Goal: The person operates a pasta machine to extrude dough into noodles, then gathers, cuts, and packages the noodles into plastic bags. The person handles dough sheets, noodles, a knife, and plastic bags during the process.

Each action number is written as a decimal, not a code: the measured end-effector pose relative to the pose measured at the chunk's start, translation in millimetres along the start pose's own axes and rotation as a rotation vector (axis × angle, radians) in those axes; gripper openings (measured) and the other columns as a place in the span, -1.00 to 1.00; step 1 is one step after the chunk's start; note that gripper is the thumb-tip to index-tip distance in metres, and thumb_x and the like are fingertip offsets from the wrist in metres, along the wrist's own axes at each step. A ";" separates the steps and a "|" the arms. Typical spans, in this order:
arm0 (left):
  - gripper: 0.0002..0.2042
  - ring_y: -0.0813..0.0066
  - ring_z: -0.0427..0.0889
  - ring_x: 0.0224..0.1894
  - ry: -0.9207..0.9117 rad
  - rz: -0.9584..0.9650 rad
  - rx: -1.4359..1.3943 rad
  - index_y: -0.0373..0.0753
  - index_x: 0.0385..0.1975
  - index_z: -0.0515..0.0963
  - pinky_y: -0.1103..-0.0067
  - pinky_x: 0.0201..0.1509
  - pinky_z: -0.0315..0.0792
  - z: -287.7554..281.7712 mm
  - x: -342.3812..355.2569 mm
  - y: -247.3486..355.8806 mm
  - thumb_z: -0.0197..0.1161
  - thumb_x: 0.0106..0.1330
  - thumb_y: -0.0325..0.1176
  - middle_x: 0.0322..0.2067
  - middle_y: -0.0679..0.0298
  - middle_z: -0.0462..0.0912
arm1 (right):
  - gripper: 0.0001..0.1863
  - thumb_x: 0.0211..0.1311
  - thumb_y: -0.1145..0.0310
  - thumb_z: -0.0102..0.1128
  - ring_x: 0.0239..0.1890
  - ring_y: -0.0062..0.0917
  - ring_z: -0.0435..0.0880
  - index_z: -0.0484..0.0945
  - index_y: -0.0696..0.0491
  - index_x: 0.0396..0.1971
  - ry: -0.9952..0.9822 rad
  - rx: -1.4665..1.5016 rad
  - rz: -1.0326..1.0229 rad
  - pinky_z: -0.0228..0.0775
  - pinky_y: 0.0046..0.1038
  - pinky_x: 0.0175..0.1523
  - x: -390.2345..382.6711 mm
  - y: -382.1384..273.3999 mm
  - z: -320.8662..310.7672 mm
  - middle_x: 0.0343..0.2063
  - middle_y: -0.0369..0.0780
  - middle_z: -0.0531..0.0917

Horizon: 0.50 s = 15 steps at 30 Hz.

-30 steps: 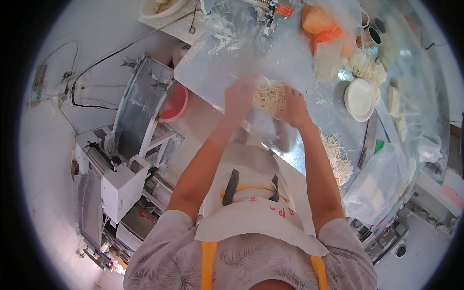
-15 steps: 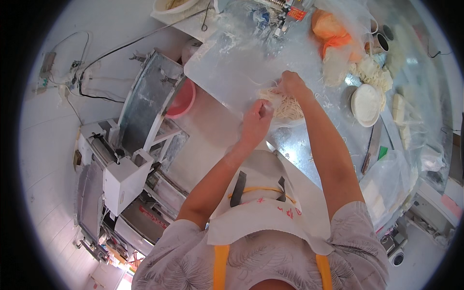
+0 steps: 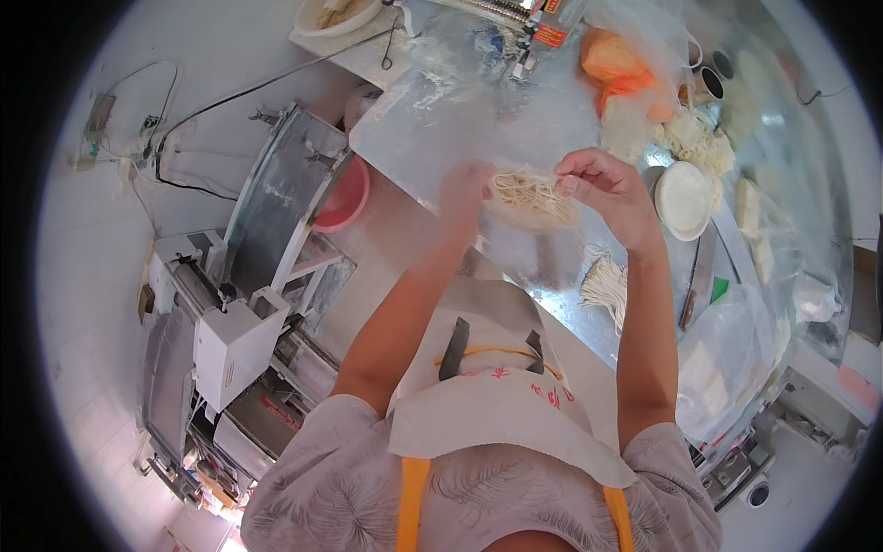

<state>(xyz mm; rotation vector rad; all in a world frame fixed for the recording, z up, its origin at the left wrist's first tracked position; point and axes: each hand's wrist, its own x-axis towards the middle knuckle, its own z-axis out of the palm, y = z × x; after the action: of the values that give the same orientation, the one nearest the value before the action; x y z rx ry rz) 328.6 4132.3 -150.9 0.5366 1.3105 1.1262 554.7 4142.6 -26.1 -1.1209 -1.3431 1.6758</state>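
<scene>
A loose heap of pale noodles [image 3: 533, 196] lies between my two hands on the metal tabletop, with what looks like thin clear plastic around it. At its left edge is my left hand [image 3: 467, 187], smeared by motion, so its fingers cannot be made out. My right hand [image 3: 607, 195] is at the heap's right edge, fingers curled and thumb and forefinger pinched; what they hold, if anything, is too small or see-through to tell. A second noodle bundle [image 3: 605, 287] lies nearer, beside my right forearm and partly hidden by it.
On the right are a white bowl [image 3: 683, 201], a long knife [image 3: 696, 283], a pile of dough pieces [image 3: 696, 143] and clear plastic bags [image 3: 736, 354]. An orange bag [image 3: 614, 60] lies farther back. Left of the table's edge stand a red basin [image 3: 343, 198] and a white machine [image 3: 235, 345].
My hands have moved apart, the left one leftward and the right one rightward off the noodles. The nearer noodle bundle, hidden behind my right forearm before, now shows.
</scene>
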 end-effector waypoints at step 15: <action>-0.82 0.77 0.30 -0.50 -0.080 0.006 0.116 -0.22 -0.32 0.65 0.67 -0.44 0.18 11.0 -18.0 -8.2 0.30 0.46 -0.25 -0.55 0.57 0.35 | -0.69 0.25 0.18 0.31 -0.12 -0.17 0.77 0.75 0.13 -0.24 0.417 -0.849 0.302 0.57 -0.24 0.06 79.4 139.3 0.5 -0.23 -0.02 0.77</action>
<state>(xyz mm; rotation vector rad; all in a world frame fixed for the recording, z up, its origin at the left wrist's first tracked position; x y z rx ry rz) 344.0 4116.2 -146.6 0.6651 1.3113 1.0275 523.5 4184.5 -177.7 -2.1018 -1.6926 0.9295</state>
